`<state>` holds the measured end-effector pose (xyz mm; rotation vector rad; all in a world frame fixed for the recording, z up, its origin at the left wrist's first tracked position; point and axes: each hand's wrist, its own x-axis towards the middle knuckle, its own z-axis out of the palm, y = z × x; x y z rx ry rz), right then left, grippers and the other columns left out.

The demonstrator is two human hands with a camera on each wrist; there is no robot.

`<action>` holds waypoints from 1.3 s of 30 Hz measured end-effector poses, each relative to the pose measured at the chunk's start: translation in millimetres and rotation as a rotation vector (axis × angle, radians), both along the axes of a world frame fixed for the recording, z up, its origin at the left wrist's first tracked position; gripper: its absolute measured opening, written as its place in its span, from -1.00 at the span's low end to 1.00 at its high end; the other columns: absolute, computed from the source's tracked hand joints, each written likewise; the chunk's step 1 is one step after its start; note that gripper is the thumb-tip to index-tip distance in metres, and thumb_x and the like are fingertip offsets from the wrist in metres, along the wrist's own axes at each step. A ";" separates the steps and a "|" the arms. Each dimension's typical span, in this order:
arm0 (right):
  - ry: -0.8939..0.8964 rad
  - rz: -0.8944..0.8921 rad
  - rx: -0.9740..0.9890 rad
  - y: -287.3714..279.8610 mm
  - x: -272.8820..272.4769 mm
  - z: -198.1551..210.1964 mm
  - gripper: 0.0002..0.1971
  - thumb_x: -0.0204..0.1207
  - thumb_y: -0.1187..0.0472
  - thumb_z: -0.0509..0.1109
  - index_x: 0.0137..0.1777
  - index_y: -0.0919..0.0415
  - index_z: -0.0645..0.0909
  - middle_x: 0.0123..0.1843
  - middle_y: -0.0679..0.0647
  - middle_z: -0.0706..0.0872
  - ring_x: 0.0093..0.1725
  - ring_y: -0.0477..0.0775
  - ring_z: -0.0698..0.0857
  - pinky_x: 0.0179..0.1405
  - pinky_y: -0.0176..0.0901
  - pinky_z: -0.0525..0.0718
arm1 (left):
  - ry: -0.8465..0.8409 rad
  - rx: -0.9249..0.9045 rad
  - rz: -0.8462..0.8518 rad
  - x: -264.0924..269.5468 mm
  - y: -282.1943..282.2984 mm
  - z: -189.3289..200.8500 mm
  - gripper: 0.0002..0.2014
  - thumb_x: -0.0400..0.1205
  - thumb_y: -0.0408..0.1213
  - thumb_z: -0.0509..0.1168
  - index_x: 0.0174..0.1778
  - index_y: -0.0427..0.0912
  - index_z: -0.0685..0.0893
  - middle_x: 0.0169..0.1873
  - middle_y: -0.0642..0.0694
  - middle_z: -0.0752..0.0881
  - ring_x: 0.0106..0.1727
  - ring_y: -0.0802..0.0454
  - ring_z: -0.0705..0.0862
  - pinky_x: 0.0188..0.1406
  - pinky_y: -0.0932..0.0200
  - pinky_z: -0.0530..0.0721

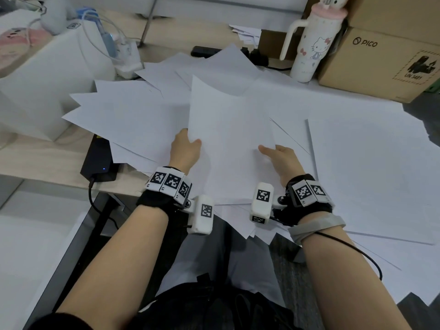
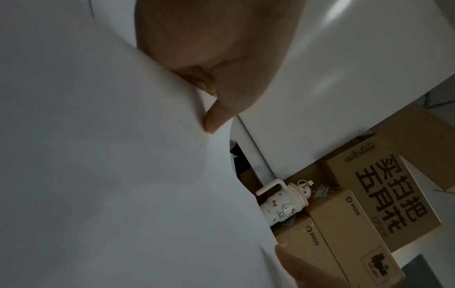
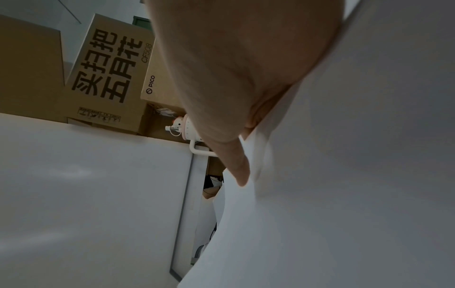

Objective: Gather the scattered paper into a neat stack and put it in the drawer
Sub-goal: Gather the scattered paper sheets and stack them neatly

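Hands (image 1: 232, 151) grip sheet (image 1: 228, 129); desk (image 1: 35, 160) w/ scattered paper (image 1: 357, 151), boxes (image 1: 385, 60)

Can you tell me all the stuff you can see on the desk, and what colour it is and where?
held sheets: a few, exact count unclear, white, lifted at the middle between both hands
scattered paper: many sheets, white, spread over the desk
tumbler: one, white with pink lid and a cartoon cat, far right, upright
cardboard boxes: at least two, brown, far right
power adapter: one, black, left edge, partly under the paper
white box: one, far left
left hand: grips the held sheets' left edge
right hand: thumb on top of the held sheets' right side
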<state>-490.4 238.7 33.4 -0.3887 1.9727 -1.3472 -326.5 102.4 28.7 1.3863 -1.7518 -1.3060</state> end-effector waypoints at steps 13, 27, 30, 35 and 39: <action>0.077 0.018 0.029 -0.5 1.4 -1.5 -0.75 0.54 0.38 0.36 0.15 0.53 0.61 -0.03 0.27 0.72 -0.08 0.12 0.63 0.03 0.01 0.64 | -0.342 -0.392 0.628 79.4 -23.9 30.3 -0.34 0.56 -0.29 0.27 0.61 -0.17 0.24 0.63 -0.16 0.20 0.65 -0.19 0.06 0.46 -0.18 0.25; 0.060 0.113 -0.004 -31.7 41.4 -2.8 -0.74 0.55 0.40 0.36 0.18 0.53 0.60 0.09 0.36 0.74 -0.06 0.14 0.65 0.06 0.05 0.65 | 0.032 -0.333 0.446 104.0 -40.0 19.2 -0.56 0.58 -0.34 0.32 0.40 -0.29 0.52 0.00 -0.09 0.77 0.09 0.03 0.69 0.19 0.26 0.52; 0.087 0.114 0.010 -33.4 41.0 -4.3 -0.67 0.52 0.36 0.39 0.18 0.62 0.54 0.18 0.49 0.67 -0.11 0.12 0.62 -0.04 -0.02 0.59 | -0.119 -0.306 0.346 102.9 -49.9 17.8 -0.74 0.54 -0.16 0.34 -0.01 -0.29 0.70 -0.09 -0.16 0.78 0.05 -0.18 0.70 0.17 -0.01 0.60; 0.090 0.115 0.026 -34.3 38.6 -5.4 -0.69 0.53 0.36 0.40 0.19 0.57 0.58 0.11 0.40 0.74 -0.10 0.13 0.65 0.01 0.00 0.63 | -0.351 -0.282 0.305 91.9 -52.7 23.5 -0.66 0.57 -0.41 0.17 -0.53 -0.22 0.26 -0.52 -0.09 0.37 -0.20 -0.23 0.45 0.02 -0.02 0.20; 0.098 0.126 0.049 -34.0 37.1 -4.2 -0.66 0.54 0.33 0.40 0.21 0.58 0.56 0.10 0.43 0.73 -0.12 0.11 0.62 -0.07 -0.10 0.57 | -0.197 -0.462 0.393 89.4 -49.0 26.9 -0.64 0.57 -0.42 0.10 -0.51 -0.13 0.16 -0.55 -0.03 0.26 -0.33 -0.13 0.29 -0.19 0.11 0.22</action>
